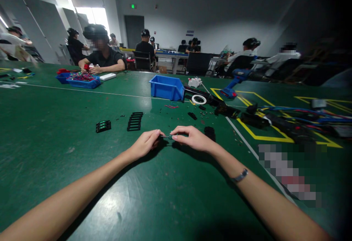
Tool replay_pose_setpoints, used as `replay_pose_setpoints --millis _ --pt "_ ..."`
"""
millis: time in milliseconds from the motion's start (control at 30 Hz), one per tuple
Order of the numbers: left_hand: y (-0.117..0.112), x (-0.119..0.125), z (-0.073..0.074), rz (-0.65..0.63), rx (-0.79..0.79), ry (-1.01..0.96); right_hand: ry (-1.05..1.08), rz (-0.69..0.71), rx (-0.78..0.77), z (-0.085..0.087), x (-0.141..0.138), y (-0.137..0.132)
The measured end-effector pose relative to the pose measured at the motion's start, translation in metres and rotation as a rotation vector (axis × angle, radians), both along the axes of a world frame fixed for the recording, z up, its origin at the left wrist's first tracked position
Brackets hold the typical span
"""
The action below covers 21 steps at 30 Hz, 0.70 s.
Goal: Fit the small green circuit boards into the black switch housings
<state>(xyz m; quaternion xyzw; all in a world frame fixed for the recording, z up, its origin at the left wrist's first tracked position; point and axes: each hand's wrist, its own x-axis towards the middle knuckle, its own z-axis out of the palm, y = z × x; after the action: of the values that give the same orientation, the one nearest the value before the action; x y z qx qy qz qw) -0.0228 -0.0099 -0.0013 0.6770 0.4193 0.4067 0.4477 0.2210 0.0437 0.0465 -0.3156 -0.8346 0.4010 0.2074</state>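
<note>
Above the green tabletop, my left hand (148, 141) is closed in a pinch at one end of a thin metallic rod (164, 136). My right hand (192, 138) pinches a small dark green piece (170, 137) at the rod's other end. Both are too small to tell their exact kind. Left of my hands lies a black ladder-like plastic frame (134, 121). Farther left is a similar black frame with green strips (103, 125). A dark, blocky part (209, 133) rests just beyond my right hand.
A blue bin (167, 88) stands ahead, near a white ring (198, 99) and scattered small parts. To the right are a blue cordless drill (235, 81) and a cable bundle (302, 114). Across the table, a person (103, 52) works beside a blue tray (84, 82) of wires.
</note>
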Motion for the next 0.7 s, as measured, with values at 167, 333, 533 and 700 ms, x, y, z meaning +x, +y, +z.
replay_pose_setpoints --millis 167,333,533,700 --pt "0.0 -0.001 0.0 0.031 0.0 0.035 -0.012 -0.005 0.098 0.001 -0.002 -0.001" --pt "-0.001 0.0 0.003 0.052 0.001 0.037 -0.056 -0.005 0.137 0.008 -0.001 -0.003" --pt "-0.002 0.001 0.001 0.076 -0.032 0.004 -0.173 -0.047 0.146 0.034 0.02 0.005" --pt "-0.002 0.001 -0.002 0.077 -0.034 0.008 -0.452 -0.353 0.35 0.024 0.044 0.028"
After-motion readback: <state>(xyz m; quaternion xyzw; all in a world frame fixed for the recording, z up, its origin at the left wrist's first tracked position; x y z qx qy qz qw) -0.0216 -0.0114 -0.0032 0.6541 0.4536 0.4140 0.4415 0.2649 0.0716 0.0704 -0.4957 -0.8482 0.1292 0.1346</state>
